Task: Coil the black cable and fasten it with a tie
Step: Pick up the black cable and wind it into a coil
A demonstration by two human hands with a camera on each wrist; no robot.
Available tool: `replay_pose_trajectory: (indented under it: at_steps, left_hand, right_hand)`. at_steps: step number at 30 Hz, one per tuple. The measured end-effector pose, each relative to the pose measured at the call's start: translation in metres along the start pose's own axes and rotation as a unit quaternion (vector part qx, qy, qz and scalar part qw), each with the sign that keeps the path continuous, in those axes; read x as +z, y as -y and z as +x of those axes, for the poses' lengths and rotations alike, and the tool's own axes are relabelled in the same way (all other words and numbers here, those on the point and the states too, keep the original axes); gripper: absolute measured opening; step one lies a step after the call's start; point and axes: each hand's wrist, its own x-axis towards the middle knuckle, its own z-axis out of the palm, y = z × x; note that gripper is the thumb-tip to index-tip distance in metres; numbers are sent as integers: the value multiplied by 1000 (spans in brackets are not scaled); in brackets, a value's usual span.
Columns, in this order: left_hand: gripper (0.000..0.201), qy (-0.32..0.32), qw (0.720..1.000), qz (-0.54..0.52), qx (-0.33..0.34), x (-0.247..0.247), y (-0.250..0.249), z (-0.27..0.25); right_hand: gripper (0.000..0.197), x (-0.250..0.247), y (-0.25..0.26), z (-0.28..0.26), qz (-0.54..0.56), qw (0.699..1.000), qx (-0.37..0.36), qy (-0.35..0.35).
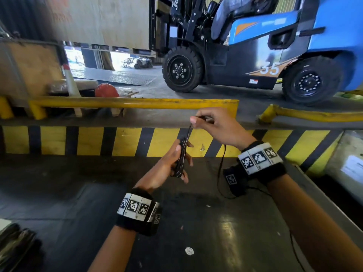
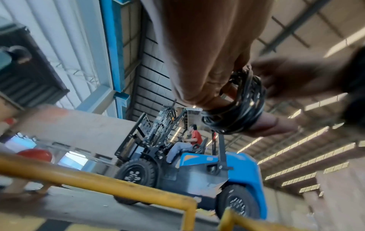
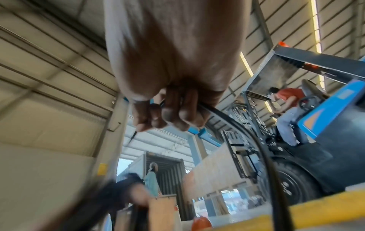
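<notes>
The black cable (image 1: pixel 181 157) is wound in several loops, and my left hand (image 1: pixel 172 163) grips this coil upright above the dark table. In the left wrist view the coil (image 2: pixel 237 109) wraps around my fingers. My right hand (image 1: pixel 212 122) is raised higher and to the right, pinching a strand of the cable (image 3: pixel 233 125) that runs taut down to the coil. A loose length (image 1: pixel 221 169) hangs from the right hand past my wrist to the table. No tie is visible.
A dark table top (image 1: pixel 196 222) lies below my hands, with a yellow-and-black striped edge (image 1: pixel 117 142) and a yellow rail (image 1: pixel 127 103) beyond. A blue forklift (image 1: pixel 265 55) with a seated driver stands behind the rail. A small round disc (image 1: pixel 189 251) lies on the table.
</notes>
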Motion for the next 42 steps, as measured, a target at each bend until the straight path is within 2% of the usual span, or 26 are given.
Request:
replay_pose_trajectory:
  at_steps: [3,6,9,13,17,19,21,23,26,27,29,31,33,37,42]
  left_hand:
    - [80,27,999,-31,20,10,-11,-11]
    - [60,15,994,-84,64,13,-23,-25]
    - [50,-29,986,-127,105,5,-33,-25]
    - [50,-104,985,-70,119,-14,-39,-15]
    - [46,-194,975,38,105,-27,-32,-4]
    - [50,-206,971,99,71,-32,-25,0]
    - [53,-192,967,164,20,-30,-15,0]
    - [48,-169,959,224,-27,-19,-5,-2]
    - [43,-124,917,370,-80,-4,7,-6]
    - [40,-106,915,379,-89,0,9,-8]
    - [36,-69,928,351,-107,7,12,-12]
    - [41,-31,944,304,-126,13,14,-18]
    - [44,14,962,244,-125,20,12,-26]
    - [51,98,990,52,-85,36,1,-35]
    - [59,115,983,-139,-42,45,-4,-38]
  right_hand:
    - [28,16,-20,13,34,999,16,8]
    - [30,55,-39,5,110,993,53,2]
    - [52,99,-47,-21,218,971,95,22]
    - [35,139,-35,-54,267,954,123,57]
    - [34,146,-18,-73,177,977,62,102]
    - [33,138,-15,-77,120,986,44,107]
    - [30,120,-11,-77,53,989,43,130]
    - [29,98,-6,-74,-40,981,52,182]
    - [27,65,4,-72,-200,947,51,245]
    - [27,55,8,-71,-228,939,50,252]
    - [24,32,15,-70,-266,931,47,246]
    - [23,10,16,-65,-301,926,34,225]
    - [25,-8,11,-61,-296,936,8,192]
    - [20,-17,-6,-59,-90,992,-8,89]
    - [22,13,-32,-75,52,998,32,-10]
